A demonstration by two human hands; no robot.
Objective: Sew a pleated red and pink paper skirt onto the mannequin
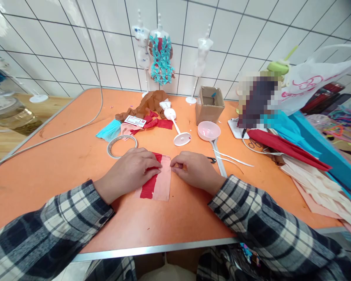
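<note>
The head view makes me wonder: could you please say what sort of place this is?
Probably a small craft workspace: a miniature dress form dressed in turquoise, a tape roll and red and pink sheets under the left hand suggest it.

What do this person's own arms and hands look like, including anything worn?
Long plaid sleeves in black, grey and cream reach the wrists. The left hand and right hand are bare, with no gloves or rings visible.

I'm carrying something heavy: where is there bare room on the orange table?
The tabletop is bare between the cable, tape roll and left sleeve, and between the pink piece and front edge. Crowded: the back, around the cardboard box, and the right side.
</note>
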